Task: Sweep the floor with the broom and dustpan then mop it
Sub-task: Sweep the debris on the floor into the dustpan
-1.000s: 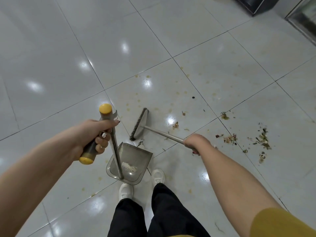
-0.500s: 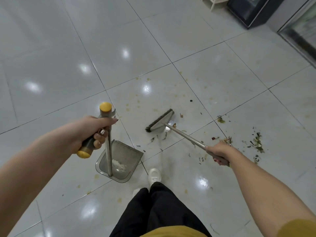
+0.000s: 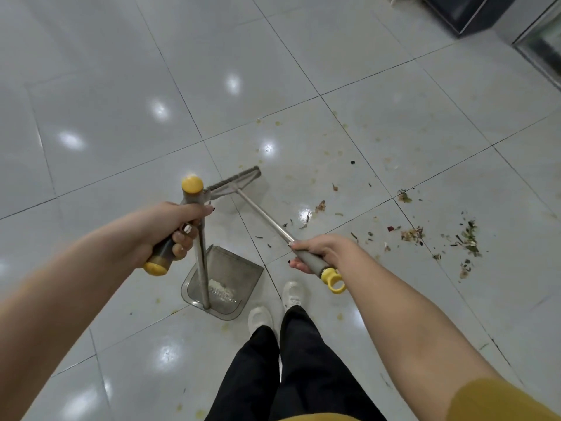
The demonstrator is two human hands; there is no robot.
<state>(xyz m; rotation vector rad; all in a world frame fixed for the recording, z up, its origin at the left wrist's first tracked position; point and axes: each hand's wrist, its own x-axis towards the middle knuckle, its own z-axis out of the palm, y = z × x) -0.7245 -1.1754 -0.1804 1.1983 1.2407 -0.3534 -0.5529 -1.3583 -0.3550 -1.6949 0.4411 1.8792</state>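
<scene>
My left hand (image 3: 170, 229) grips the yellow-capped cross handle of the grey dustpan (image 3: 230, 278), whose upright metal pole runs down to a pan resting on the floor just left of my feet. A little white dust lies inside the pan. My right hand (image 3: 321, 250) grips the grey end of the broom (image 3: 258, 208), with its yellow hanging loop sticking out behind my wrist. The broom head lies on the tiles beyond the dustpan, behind the pole top. Scraps of debris (image 3: 409, 233) are scattered on the white tiled floor (image 3: 121, 86) to the right.
A denser patch of green and brown litter (image 3: 467, 238) lies further right. Yellowish stains dot the tiles ahead. A dark cabinet base (image 3: 464, 10) and a metal door frame (image 3: 540, 47) stand at the top right. My white shoes (image 3: 291, 294) are beside the pan.
The broom head has swept left from the middle tile to beside the dustpan pole. My right hand drew back toward my body. The dustpan stayed where it was.
</scene>
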